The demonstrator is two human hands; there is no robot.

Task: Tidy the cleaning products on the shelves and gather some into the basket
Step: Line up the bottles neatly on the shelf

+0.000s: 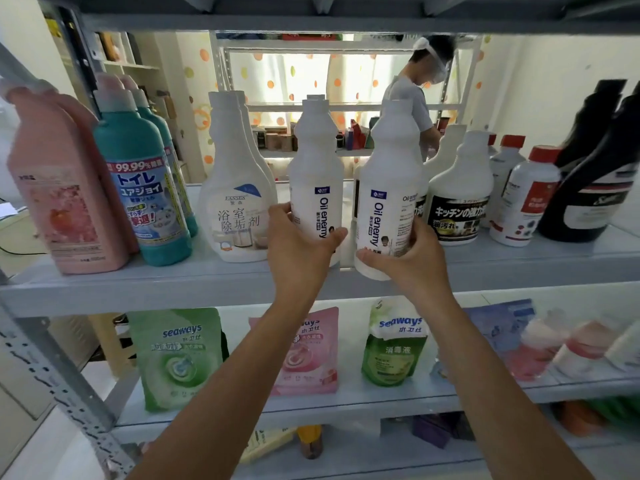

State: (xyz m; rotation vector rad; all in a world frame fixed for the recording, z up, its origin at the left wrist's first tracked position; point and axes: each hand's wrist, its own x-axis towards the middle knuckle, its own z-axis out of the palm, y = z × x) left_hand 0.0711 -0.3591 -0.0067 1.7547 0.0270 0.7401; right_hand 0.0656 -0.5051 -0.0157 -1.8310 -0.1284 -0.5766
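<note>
Two white "Oil enemy" bottles stand at the middle of the upper shelf. My left hand grips the left bottle low down, thumb across its front. My right hand grips the right bottle at its base; that bottle sits nearer the shelf's front edge. To the left stand a white bathroom cleaner bottle, teal toilet cleaner bottles and a pink bottle. No basket is in view.
Right of my hands stand white kitchen cleaner bottles, red-capped bottles and black bottles. The lower shelf holds green and pink refill pouches. A person stands at another shelf behind.
</note>
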